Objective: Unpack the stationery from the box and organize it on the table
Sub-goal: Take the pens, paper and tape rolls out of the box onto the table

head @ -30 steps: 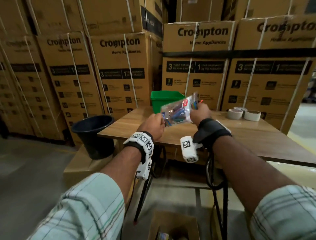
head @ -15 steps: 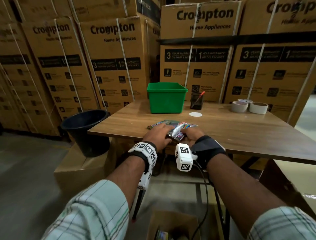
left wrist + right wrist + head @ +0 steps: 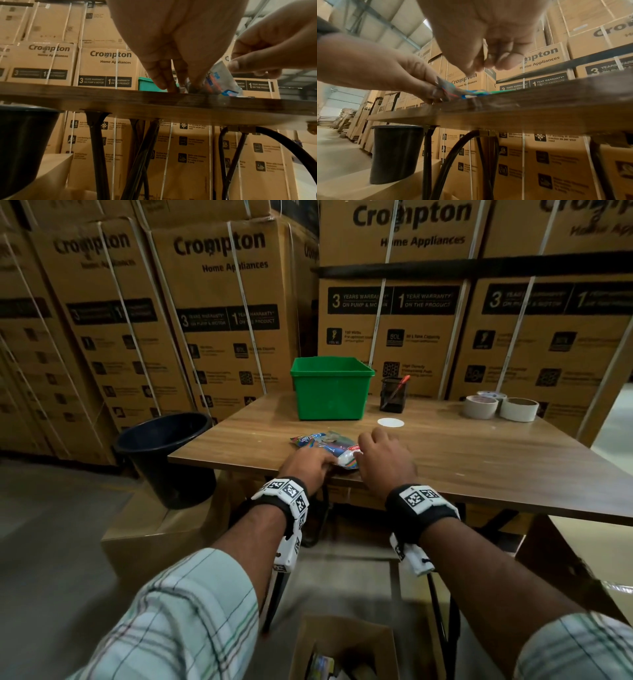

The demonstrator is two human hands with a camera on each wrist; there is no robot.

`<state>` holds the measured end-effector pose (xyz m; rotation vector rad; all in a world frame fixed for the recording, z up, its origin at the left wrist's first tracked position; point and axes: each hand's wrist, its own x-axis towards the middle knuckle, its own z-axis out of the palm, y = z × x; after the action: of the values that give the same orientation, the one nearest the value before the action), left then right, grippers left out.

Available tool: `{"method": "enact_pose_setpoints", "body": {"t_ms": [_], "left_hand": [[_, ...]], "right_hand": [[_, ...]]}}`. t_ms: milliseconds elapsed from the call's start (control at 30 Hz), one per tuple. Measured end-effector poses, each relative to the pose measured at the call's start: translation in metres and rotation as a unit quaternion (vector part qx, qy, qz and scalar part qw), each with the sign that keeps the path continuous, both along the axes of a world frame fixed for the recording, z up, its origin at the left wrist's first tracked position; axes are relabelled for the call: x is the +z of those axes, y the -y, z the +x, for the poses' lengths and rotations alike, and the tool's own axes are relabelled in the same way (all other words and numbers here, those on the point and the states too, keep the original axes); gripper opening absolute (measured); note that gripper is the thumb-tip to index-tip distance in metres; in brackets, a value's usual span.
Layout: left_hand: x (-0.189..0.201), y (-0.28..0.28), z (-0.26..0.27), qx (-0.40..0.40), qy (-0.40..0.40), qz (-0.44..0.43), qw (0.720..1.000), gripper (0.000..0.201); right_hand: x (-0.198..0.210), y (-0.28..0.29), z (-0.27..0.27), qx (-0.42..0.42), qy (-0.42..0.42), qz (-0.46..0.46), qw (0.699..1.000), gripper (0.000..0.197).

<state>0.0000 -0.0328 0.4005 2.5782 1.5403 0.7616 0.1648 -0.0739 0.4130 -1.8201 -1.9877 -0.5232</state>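
A clear packet of colourful stationery lies on the wooden table near its front edge. My left hand pinches the packet's near end against the tabletop. My right hand hovers just above the packet's right side, fingers loosely curled and holding nothing. On the floor below me stands the open cardboard box with more items inside.
A green bin stands at the back of the table, with a black pen holder and a white disc beside it. Tape rolls sit at the far right. A black bucket stands left of the table.
Both hands brought the packet down from the air onto the table near its front edge. The right hand has since let go and lifted slightly.
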Motion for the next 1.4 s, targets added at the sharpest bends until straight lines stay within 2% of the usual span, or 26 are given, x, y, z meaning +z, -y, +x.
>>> {"method": "enact_pose_setpoints", "body": {"t_ms": [133, 233, 333, 400, 533, 633, 733, 900, 1033, 1100, 1167, 1300, 1400], "left_hand": [[-0.006, -0.003, -0.010, -0.022, 0.057, -0.019, 0.998, 0.032], [-0.007, -0.011, -0.018, -0.035, 0.068, -0.067, 0.995, 0.033], [-0.004, -0.013, -0.024, -0.014, 0.020, -0.078, 0.997, 0.045], [-0.002, -0.011, -0.025, 0.010, -0.034, -0.029, 0.999, 0.052], [-0.005, 0.003, -0.022, 0.004, -0.055, 0.042, 0.998, 0.056], [-0.012, 0.002, -0.020, 0.008, -0.113, 0.045, 0.993, 0.048], [-0.015, -0.003, -0.023, 0.023, -0.113, 0.040, 0.993, 0.049], [-0.018, -0.009, -0.027, 0.040, -0.099, 0.009, 0.994, 0.050], [-0.019, -0.009, -0.026, 0.043, -0.140, -0.017, 0.989, 0.057], [-0.019, 0.000, -0.024, 0.050, -0.153, -0.011, 0.987, 0.062], [-0.018, 0.018, -0.021, 0.060, -0.118, 0.014, 0.991, 0.063], [-0.019, 0.065, -0.016, 0.070, -0.058, 0.076, 0.993, 0.054], [-0.029, 0.109, -0.013, 0.054, -0.067, 0.054, 0.995, 0.052]], "right_hand": [[-0.012, -0.002, 0.004, 0.077, 0.027, -0.016, 0.997, 0.038], [-0.022, -0.004, 0.006, 0.108, 0.059, -0.048, 0.991, 0.035], [-0.026, -0.005, 0.000, 0.093, 0.071, -0.077, 0.990, 0.031], [-0.026, -0.004, -0.010, 0.080, 0.078, -0.082, 0.990, 0.034], [-0.022, -0.010, -0.027, 0.075, 0.073, -0.091, 0.990, 0.041], [-0.029, -0.011, -0.027, 0.078, 0.055, -0.071, 0.993, 0.041], [-0.043, -0.011, -0.020, 0.098, 0.017, -0.050, 0.994, 0.047], [-0.045, -0.026, -0.019, 0.099, 0.042, -0.115, 0.987, 0.067], [-0.043, -0.027, -0.019, 0.085, 0.052, -0.145, 0.984, 0.073], [-0.041, -0.021, -0.019, 0.079, 0.055, -0.150, 0.984, 0.075], [-0.037, -0.007, -0.019, 0.082, 0.042, -0.123, 0.988, 0.074], [-0.042, 0.049, -0.021, 0.097, 0.021, -0.022, 0.995, 0.059], [-0.061, 0.101, -0.017, 0.086, -0.011, -0.040, 0.995, 0.049]]}}
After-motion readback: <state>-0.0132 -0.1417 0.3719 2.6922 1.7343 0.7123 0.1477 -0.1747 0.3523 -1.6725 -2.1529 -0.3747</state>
